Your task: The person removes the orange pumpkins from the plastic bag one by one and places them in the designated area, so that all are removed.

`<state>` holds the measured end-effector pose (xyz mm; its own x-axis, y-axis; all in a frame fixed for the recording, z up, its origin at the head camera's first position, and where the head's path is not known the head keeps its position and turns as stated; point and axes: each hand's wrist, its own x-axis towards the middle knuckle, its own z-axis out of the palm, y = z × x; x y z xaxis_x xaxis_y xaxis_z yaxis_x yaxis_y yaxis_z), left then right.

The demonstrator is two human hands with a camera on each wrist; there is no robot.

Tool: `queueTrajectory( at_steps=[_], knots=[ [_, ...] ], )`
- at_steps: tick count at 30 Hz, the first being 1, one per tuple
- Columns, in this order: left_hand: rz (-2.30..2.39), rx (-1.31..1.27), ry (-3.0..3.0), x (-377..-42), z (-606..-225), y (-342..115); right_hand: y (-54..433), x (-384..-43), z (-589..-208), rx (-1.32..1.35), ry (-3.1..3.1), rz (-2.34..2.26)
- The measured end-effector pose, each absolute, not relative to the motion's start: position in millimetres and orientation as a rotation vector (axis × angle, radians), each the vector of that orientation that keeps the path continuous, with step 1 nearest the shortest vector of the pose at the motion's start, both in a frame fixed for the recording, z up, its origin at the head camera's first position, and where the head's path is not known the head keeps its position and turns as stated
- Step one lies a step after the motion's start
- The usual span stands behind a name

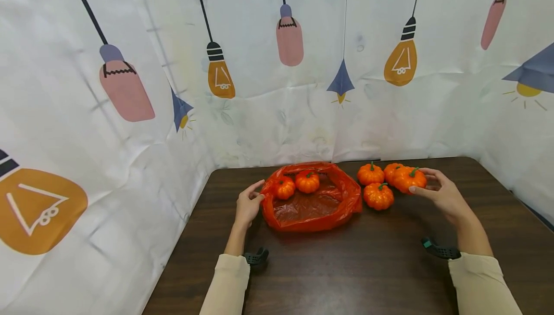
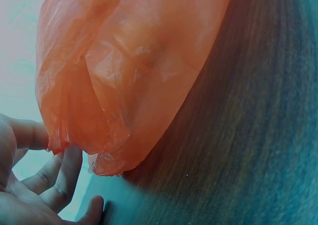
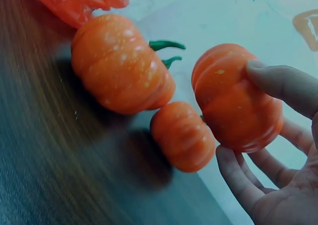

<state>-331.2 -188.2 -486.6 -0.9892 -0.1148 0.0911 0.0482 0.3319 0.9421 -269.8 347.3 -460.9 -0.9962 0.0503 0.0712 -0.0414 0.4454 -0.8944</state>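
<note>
A red plastic bag (image 1: 311, 223) stands on the table with its mouth spread wide. Inside it, toward the back left, lie two small orange pumpkins, one pumpkin (image 1: 284, 188) beside another pumpkin (image 1: 307, 182). At the bag's left rim, my left hand (image 1: 248, 205) holds the plastic edge with its fingers, seen close in the left wrist view. My right hand (image 1: 446, 197) grips a small pumpkin (image 3: 238, 98) between thumb and fingers, lifted above the table. Just left of it sit a speckled pumpkin (image 1: 378, 196), a pumpkin (image 1: 370, 174) and a partly hidden pumpkin (image 1: 391, 172).
The dark wooden table (image 1: 346, 271) runs back to a white wall covering (image 1: 268, 127) printed with hanging lamps. Another stretch of this covering rises along the left side. A black strap device (image 1: 257, 256) is at the left wrist and a similar one (image 1: 441, 250) at the right.
</note>
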Motion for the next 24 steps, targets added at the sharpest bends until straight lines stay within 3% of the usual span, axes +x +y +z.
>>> queueTrajectory(
  at_steps=[24],
  knots=[
    [-1.731,0.064,-2.438,-332.9,-488.7,-189.0,359.1,-273.8,-485.2,0.016,-2.72,1.604]
  ],
)
